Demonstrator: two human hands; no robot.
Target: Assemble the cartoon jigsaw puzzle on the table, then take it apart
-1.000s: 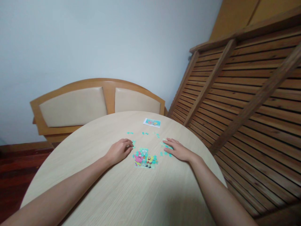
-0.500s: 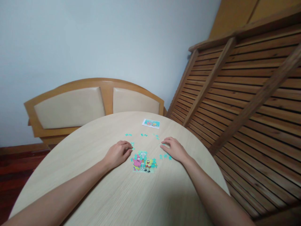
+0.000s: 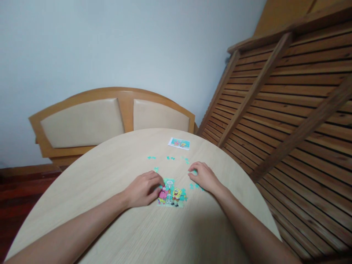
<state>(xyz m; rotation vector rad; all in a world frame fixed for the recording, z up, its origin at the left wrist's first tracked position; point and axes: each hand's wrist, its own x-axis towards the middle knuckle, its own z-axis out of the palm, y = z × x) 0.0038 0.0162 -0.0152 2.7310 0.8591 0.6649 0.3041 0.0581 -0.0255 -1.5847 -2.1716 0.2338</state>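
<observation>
A partly assembled jigsaw puzzle (image 3: pixel 169 194) with a pink starfish, a squid figure and a yellow sponge lies flat on the table. My left hand (image 3: pixel 145 187) is at its left edge, fingers curled and thumb close to the fingertips; they cover that edge, and anything between them is hidden. To the upper right of the puzzle, my right hand (image 3: pixel 205 176) rests with thumb and index finger apart. Teal shows by those fingers, apparently a loose piece. Teal puzzle pieces (image 3: pixel 194 186) lie beside and below this hand, and another piece (image 3: pixel 156 169) sits above my left hand.
The round wooden table (image 3: pixel 123 227) carries more loose teal pieces (image 3: pixel 171 158) in a row beyond the puzzle. Farther back lies a reference picture card (image 3: pixel 179 143). A padded headboard (image 3: pixel 82 124) stands behind the table, and a slatted wooden frame (image 3: pixel 275 110) leans at the right.
My left hand has moved right and nearer to me, onto the puzzle's left edge. My right hand has stayed almost in place. The view has shifted slightly.
</observation>
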